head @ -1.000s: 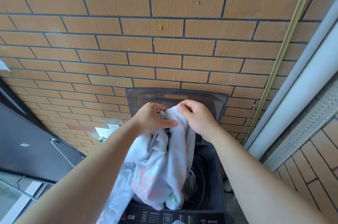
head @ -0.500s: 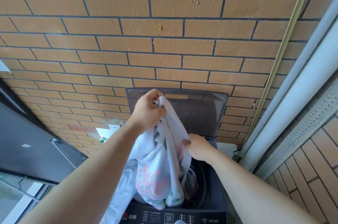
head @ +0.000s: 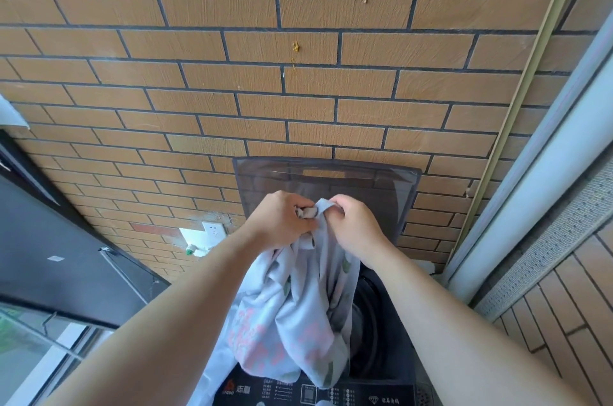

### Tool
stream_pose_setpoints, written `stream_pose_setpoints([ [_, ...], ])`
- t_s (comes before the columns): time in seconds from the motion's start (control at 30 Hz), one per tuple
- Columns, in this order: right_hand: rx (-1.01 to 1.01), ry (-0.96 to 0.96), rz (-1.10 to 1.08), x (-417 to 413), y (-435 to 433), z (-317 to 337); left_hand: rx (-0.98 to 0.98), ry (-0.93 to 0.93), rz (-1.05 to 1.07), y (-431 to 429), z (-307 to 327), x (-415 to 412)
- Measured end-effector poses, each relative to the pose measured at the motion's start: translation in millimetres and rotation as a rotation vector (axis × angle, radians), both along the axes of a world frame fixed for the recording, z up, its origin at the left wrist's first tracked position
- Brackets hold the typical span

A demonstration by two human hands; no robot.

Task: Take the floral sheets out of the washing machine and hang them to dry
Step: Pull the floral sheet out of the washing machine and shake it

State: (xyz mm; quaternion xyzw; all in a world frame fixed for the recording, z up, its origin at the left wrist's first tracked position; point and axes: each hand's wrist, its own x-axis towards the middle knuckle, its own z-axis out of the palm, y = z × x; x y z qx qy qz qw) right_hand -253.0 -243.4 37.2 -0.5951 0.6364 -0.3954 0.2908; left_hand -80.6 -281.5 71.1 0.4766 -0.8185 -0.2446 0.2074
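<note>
I have both hands raised over the open washing machine (head: 398, 356), close together and nearly touching, each gripping the same bunched top edge of the floral sheet (head: 298, 306). My left hand (head: 282, 220) has its fingers curled tight round a wad of the fabric, and my right hand (head: 356, 226) pinches the fold just beside it, knuckles up. The sheet hangs from that grip in a long twisted drape (pale grey-white, with pink blossoms and small green leaves). Its lower part lies over the front rim and the control panel (head: 365, 394), and more trails down the machine's left side and out of frame. Whether any of it reaches down into the drum (head: 371, 322) I cannot tell; the dark drum shows to the right of the cloth, beside my right forearm. Behind my hands the smoky see-through lid (head: 331, 180) stands upright against the brick wall (head: 298, 90). A white socket (head: 214, 229) sits on the wall to the left of the lid, and a dark panel (head: 49, 256) fills the left edge.
</note>
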Motion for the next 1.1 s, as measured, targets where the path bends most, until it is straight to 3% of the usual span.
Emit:
stream_pose_setpoints([
  [0.1,0.027,-0.035,0.039,-0.3,5.8,-10.5,-0.008,0.07,0.082,-1.1,-5.8,0.6],
  [0.23,0.186,0.113,0.141,-4.4,11.1,-29.1,0.004,0.175,0.169,-3.1,-6.1,0.2],
  [0.4,0.378,0.17,0.189,-15.0,20.1,-60.6,0.142,0.438,0.17,-1.4,8.3,-1.7],
  [0.6,0.608,0.34,0.137,-35.1,26.3,-78.5,0.207,0.663,0.176,-8.0,30.8,3.4],
  [0.73,0.528,0.153,0.084,-46.8,16.2,-42.2,0.191,0.768,0.229,-15.7,43.8,7.5],
  [0.83,0.441,0.167,0.093,-50.2,7.8,0.8,0.122,0.819,0.26,-23.3,59.7,11.3],
  [0.97,0.176,-0.033,0.009,-49.9,-10.9,83.5,0.062,0.832,0.278,-33.9,87.1,12.3],
  [1.03,-0.022,0.122,-0.052,-55.0,-18.4,138.6,0.04,0.811,0.252,-32.9,97.9,7.6],
  [1.1,-0.052,0.215,0.018,-58.1,-20.8,173.4,0.038,0.786,0.219,-31.6,100.1,-1.3],
])
